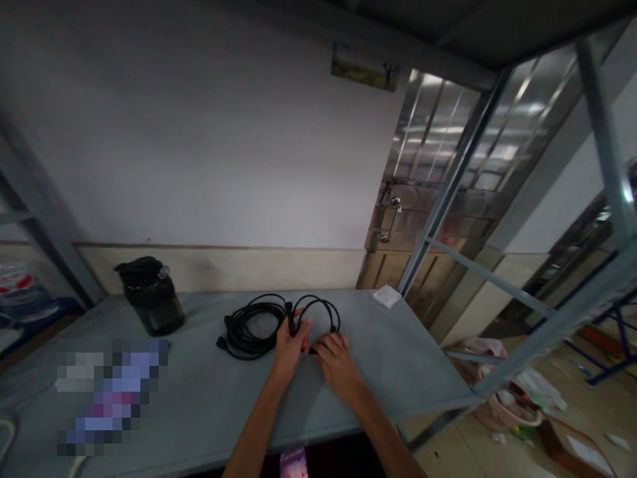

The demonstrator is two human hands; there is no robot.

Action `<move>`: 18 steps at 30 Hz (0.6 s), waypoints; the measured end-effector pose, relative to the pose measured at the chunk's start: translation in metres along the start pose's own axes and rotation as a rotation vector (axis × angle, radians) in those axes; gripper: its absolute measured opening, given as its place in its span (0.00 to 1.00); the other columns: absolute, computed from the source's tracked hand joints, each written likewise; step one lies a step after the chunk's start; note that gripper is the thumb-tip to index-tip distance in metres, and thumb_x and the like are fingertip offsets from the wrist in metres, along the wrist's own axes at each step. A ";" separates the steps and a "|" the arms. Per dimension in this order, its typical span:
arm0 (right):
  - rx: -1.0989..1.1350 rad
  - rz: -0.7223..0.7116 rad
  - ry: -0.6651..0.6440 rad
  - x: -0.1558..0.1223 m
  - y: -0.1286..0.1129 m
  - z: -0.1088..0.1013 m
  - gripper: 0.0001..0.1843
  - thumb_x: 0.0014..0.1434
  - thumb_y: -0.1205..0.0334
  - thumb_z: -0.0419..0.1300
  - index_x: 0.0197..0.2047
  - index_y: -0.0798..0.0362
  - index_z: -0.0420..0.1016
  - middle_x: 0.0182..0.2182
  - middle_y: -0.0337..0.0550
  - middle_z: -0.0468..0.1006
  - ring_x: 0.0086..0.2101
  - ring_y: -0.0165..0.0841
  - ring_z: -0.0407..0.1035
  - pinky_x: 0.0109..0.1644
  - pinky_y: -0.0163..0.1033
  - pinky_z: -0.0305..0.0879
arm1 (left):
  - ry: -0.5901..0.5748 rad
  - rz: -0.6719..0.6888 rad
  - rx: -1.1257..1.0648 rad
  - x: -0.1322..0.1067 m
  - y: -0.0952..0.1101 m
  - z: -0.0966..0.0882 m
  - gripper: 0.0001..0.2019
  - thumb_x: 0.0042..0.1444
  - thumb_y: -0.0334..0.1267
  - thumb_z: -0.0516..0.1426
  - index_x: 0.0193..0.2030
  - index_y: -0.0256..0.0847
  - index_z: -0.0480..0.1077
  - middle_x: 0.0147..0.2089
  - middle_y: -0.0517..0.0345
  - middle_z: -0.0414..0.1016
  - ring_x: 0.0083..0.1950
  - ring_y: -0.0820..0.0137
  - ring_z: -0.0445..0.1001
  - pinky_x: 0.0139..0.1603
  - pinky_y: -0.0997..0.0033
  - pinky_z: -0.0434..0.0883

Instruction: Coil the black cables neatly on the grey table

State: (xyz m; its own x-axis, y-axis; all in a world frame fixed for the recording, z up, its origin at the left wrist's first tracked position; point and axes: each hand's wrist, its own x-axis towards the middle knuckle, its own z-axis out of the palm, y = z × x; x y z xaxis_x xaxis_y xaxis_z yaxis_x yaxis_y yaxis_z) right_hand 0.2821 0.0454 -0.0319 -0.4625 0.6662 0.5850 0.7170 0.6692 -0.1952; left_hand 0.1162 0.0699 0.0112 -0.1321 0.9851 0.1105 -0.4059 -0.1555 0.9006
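"Grey below: seeing desk [199, 405], then finding black cable coil [239, 335] on it, toward the rear. Handling how?"

"Probably feeling light, springy; best gripping by gathered strands. Clasping cable in left hand [290, 343], pinching cable narrowly in right hand [339, 357], showing plug [289, 312] above."

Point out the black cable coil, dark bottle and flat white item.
Black cable coil [239, 334], head view: left strands.
Dark bottle [152, 297], head view: mid-body.
Flat white item [387, 296], head view: top face.

Over the desk [209, 398] I see the person's left grip [290, 346] and right grip [335, 353], close together, holding a black cable [311, 297]; a coil [239, 330] lies just left, a jug [153, 297] farther left.
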 end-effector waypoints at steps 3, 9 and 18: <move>-0.031 0.003 0.046 0.000 0.001 0.003 0.08 0.78 0.67 0.64 0.55 0.47 0.82 0.48 0.46 0.84 0.55 0.43 0.75 0.65 0.54 0.65 | 0.038 0.153 0.223 -0.002 0.005 -0.014 0.24 0.60 0.55 0.73 0.55 0.43 0.79 0.25 0.66 0.72 0.25 0.67 0.69 0.31 0.68 0.71; 0.040 -0.069 0.149 -0.001 -0.005 0.002 0.14 0.78 0.69 0.60 0.62 0.47 0.80 0.52 0.47 0.85 0.58 0.42 0.76 0.68 0.55 0.65 | 0.095 0.250 0.525 -0.001 0.032 -0.047 0.10 0.56 0.44 0.75 0.37 0.47 0.81 0.33 0.50 0.80 0.38 0.51 0.79 0.42 0.62 0.74; 0.102 0.025 0.283 0.000 -0.005 -0.001 0.22 0.77 0.69 0.57 0.70 0.51 0.71 0.62 0.54 0.81 0.61 0.45 0.75 0.67 0.55 0.74 | 0.253 0.276 0.984 0.034 0.069 -0.104 0.17 0.67 0.56 0.55 0.40 0.45 0.74 0.44 0.39 0.85 0.57 0.40 0.83 0.64 0.44 0.77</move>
State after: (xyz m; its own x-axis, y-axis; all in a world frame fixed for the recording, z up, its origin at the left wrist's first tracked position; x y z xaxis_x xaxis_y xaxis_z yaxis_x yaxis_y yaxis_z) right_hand 0.2794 0.0418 -0.0307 -0.2716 0.5740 0.7725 0.6637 0.6930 -0.2816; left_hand -0.0101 0.0845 0.0332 -0.3391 0.8629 0.3748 0.5657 -0.1314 0.8141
